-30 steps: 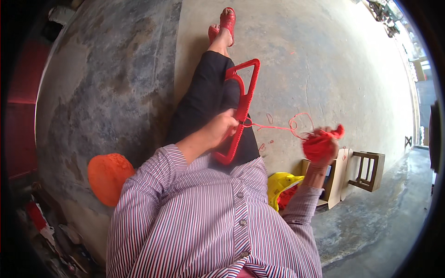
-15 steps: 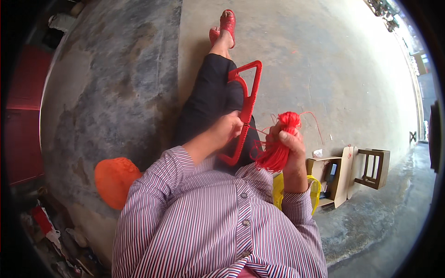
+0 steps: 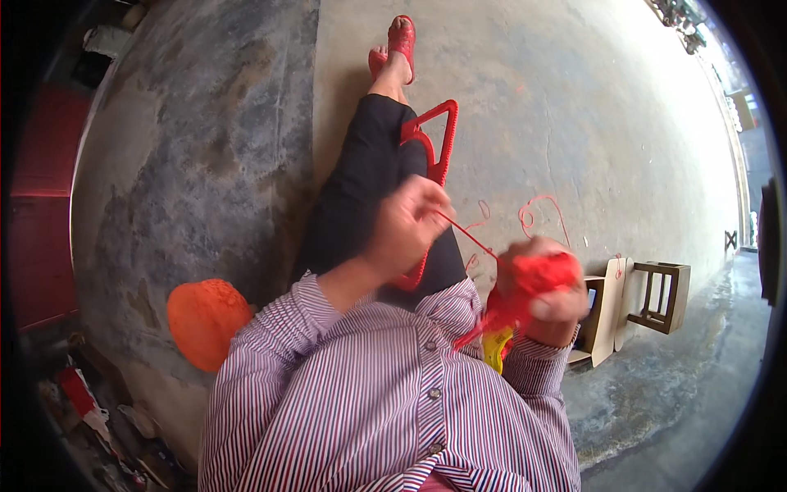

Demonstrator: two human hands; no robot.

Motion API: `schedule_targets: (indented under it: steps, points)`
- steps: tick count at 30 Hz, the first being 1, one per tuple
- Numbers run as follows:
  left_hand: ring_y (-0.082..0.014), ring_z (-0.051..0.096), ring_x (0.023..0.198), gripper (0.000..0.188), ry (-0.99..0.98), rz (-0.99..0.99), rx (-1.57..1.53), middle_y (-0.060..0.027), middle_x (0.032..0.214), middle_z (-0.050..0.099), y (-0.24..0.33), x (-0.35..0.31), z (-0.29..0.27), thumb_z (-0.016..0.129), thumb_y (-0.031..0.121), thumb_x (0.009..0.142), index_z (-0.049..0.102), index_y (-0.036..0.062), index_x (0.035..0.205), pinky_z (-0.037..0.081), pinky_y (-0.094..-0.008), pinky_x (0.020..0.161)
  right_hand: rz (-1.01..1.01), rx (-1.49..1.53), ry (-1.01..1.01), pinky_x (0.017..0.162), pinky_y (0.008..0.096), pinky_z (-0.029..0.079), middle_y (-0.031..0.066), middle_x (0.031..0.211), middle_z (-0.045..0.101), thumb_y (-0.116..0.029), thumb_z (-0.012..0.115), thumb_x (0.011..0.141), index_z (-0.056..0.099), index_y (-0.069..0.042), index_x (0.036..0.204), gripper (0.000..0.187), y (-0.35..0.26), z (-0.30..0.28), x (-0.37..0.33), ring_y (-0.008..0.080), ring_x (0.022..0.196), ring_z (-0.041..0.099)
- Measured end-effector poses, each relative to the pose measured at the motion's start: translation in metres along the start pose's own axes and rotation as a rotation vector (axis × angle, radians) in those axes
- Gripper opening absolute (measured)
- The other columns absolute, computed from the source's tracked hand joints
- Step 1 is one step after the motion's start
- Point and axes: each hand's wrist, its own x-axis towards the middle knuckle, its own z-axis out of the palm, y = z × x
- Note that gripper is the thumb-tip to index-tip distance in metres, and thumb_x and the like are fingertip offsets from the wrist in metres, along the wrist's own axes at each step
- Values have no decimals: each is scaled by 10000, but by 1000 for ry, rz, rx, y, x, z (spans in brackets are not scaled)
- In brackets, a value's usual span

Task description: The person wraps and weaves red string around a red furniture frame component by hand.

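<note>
My right hand (image 3: 566, 305), blurred by motion, is closed round a bundle of red cord (image 3: 541, 271) beside my right thigh. A taut red strand (image 3: 469, 233) runs from this bundle up to my left hand (image 3: 414, 213), whose fingers pinch it. Below that hand, a red plastic frame (image 3: 449, 139) with toothed edges lies along my legs; its middle part is hidden behind my left hand. Loose loops of cord (image 3: 529, 215) hang out over the floor near the bundle. Part of a yellow bag (image 3: 495, 348) shows under my right hand.
An orange round-topped object (image 3: 209, 324) stands to my left. On the right are an open cardboard box (image 3: 608, 316) and a small wooden stool (image 3: 660, 297). Crossed feet in red sandals (image 3: 402, 41) lie ahead on the concrete floor. Clutter (image 3: 98, 418) sits at lower left.
My left hand has come off the frame's side toward me and pulls a strand straight. My right hand, with the bundle, has moved right and down, turning. The frame has barely shifted.
</note>
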Motion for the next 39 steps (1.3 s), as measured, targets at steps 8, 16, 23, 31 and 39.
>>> schedule_targets:
  steps: [8, 16, 23, 31, 39]
  points:
    - [-56, 402, 407, 161, -104, -674, 161, -15, 661, 540, -53, -21, -25, 540, 206, 948, 536, 47, 918, 276, -239, 326, 311, -1385, -66, 702, 410, 512, 118, 842, 625, -183, 737, 674, 702, -110, 913, 252, 112, -17, 28, 305, 762, 625]
    - [-33, 392, 500, 225, 77, -1060, -303, 11, 791, 528, -23, -44, -25, 504, 316, 959, 450, 106, 1019, 286, -189, 370, 271, -1471, -120, 708, 435, 517, 180, 790, 624, -147, 632, 716, 635, -24, 794, 145, 135, 7, 36, 351, 767, 635]
    - [-32, 382, 483, 185, 202, -971, -421, 17, 753, 522, -41, -53, -20, 542, 267, 953, 458, 116, 1018, 283, -192, 367, 129, -1443, -78, 659, 431, 515, 176, 808, 622, -155, 659, 703, 642, 11, 792, 189, 156, 2, 44, 346, 719, 639]
    - [-210, 541, 583, 166, 262, 324, 668, -97, 856, 529, -34, -40, -39, 679, 15, 791, 535, 69, 852, 442, -310, 470, 60, -981, 234, 706, 395, 525, 133, 965, 652, -115, 690, 701, 667, -24, 955, 271, 127, 7, 33, 309, 781, 653]
    - [-145, 537, 621, 87, 67, 223, 177, -48, 826, 524, 10, -17, -16, 609, 74, 859, 530, 50, 888, 429, -283, 488, -151, -914, 172, 867, 343, 477, 126, 1193, 546, -126, 710, 754, 641, -37, 1063, 329, 120, 14, 34, 280, 1067, 563]
